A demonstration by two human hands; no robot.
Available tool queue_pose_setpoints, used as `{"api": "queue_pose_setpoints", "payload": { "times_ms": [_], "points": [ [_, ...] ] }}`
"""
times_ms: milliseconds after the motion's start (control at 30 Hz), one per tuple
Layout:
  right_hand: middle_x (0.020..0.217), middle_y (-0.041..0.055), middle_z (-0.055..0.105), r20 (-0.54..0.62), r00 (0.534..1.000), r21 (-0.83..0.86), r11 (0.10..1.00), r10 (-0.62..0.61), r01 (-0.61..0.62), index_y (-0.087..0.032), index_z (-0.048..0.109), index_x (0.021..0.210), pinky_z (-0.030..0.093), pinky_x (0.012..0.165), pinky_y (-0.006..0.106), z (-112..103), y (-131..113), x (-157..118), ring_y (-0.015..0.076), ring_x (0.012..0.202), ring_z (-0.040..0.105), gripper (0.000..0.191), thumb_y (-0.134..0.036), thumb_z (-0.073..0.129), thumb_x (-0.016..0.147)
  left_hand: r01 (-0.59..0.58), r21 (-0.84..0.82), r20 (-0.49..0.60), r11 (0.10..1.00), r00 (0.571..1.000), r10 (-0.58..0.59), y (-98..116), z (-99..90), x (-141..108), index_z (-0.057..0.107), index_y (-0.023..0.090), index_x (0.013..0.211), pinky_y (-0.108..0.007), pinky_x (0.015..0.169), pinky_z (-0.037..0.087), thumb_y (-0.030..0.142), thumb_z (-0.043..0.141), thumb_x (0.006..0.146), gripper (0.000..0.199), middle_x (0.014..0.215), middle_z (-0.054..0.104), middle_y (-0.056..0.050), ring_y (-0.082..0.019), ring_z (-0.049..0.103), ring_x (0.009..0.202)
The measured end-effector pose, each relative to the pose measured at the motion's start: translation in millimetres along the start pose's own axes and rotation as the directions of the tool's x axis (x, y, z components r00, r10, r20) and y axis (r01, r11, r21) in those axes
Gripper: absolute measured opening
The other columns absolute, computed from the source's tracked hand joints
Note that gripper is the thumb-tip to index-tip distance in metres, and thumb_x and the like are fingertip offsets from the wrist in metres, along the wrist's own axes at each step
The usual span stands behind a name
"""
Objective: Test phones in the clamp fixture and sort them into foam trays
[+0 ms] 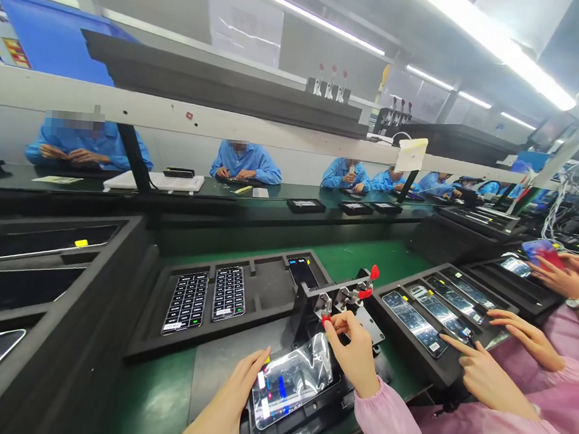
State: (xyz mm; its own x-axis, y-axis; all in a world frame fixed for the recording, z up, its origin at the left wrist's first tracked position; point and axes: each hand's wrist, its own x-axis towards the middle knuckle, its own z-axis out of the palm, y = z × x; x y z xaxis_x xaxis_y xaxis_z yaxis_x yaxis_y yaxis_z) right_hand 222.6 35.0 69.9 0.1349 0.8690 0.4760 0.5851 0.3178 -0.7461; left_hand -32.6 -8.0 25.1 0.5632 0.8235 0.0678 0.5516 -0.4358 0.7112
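A phone (292,386) with a lit screen under wrinkled clear film lies on a black fixture (303,422). My left hand (227,403) is curved around the phone's left side, its fingers at the upper corner and its lower part cut off by the frame. With thumb and fingers pinched, my right hand (356,353) holds the red-tipped handle (326,319) of a toggle clamp at the fixture's back. Two more red-handled toggle clamps (365,293) stand beside it.
Behind the fixture, a black foam tray (268,289) carries three phones. At right, another tray (441,359) holds several phones; co-workers' hands (492,377) reach over it. Large foam trays (113,297) stand at left. People in blue (246,163) sit across the bench.
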Motion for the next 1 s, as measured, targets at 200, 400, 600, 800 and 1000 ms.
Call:
{"api": "queue_pose_setpoints", "payload": {
  "times_ms": [200, 400, 600, 800, 1000],
  "points": [
    [0.072, -0.0003, 0.057, 0.043, 0.999, 0.031, 1.000, 0.006, -0.007, -0.020, 0.044, 0.072, 0.047, 0.065, 0.026, 1.0, -4.5, 1.4, 0.0120, 0.065, 0.054, 0.021, -0.036, 0.053, 0.082, -0.006, -0.011, -0.005, 1.000, 1.000, 0.006, -1.4, 0.4, 0.2, 0.001, 0.029, 0.141, -0.044, 0.110, 0.021, 0.020, 0.071, 0.048, 0.117, 0.148, 0.014, -0.005, -0.029, 0.017, 0.134],
    [0.067, -0.0025, 0.054, 0.047, 0.999, 0.031, 0.999, 0.026, -0.027, -0.021, 0.041, 0.069, 0.046, 0.065, 0.024, 3.6, -4.6, 0.9, 0.0107, 0.062, 0.053, 0.023, -0.036, 0.054, 0.081, 0.004, -0.009, -0.011, 1.000, 1.000, -0.004, -0.6, 0.4, 1.9, 0.004, 0.029, 0.141, -0.041, 0.110, 0.020, 0.020, 0.071, 0.047, 0.116, 0.148, 0.015, -0.004, -0.028, 0.018, 0.134],
    [0.067, -0.0036, 0.053, 0.053, 0.998, 0.018, 0.999, 0.039, -0.040, -0.021, 0.040, 0.069, 0.046, 0.066, 0.023, 4.8, -3.8, -0.4, 0.0098, 0.062, 0.052, 0.025, -0.037, 0.053, 0.082, 0.006, -0.012, -0.014, 1.000, 1.000, -0.007, 1.3, 0.0, 1.1, 0.004, 0.029, 0.141, -0.041, 0.110, 0.020, 0.019, 0.070, 0.047, 0.116, 0.148, 0.016, -0.004, -0.028, 0.019, 0.134],
    [0.066, -0.0039, 0.050, 0.053, 0.998, -0.007, 0.999, 0.035, -0.035, -0.021, 0.039, 0.069, 0.045, 0.065, 0.023, 5.5, -2.2, -0.7, 0.0098, 0.061, 0.050, 0.024, -0.037, 0.051, 0.083, 0.001, -0.006, -0.011, 1.000, 1.000, -0.002, 0.6, -0.3, 1.4, 0.004, 0.029, 0.141, -0.042, 0.110, 0.020, 0.019, 0.071, 0.046, 0.116, 0.148, 0.016, -0.005, -0.029, 0.018, 0.134],
    [0.066, -0.0035, 0.049, 0.056, 0.998, -0.014, 1.000, 0.021, -0.021, -0.021, 0.039, 0.070, 0.044, 0.065, 0.023, 6.1, -2.0, -1.6, 0.0100, 0.061, 0.049, 0.023, -0.037, 0.049, 0.084, -0.009, -0.003, -0.013, 1.000, 1.000, 0.009, -1.5, 0.2, 2.0, 0.004, 0.028, 0.141, -0.044, 0.110, 0.019, 0.021, 0.072, 0.046, 0.117, 0.148, 0.015, -0.006, -0.030, 0.018, 0.134]
  ]
}}
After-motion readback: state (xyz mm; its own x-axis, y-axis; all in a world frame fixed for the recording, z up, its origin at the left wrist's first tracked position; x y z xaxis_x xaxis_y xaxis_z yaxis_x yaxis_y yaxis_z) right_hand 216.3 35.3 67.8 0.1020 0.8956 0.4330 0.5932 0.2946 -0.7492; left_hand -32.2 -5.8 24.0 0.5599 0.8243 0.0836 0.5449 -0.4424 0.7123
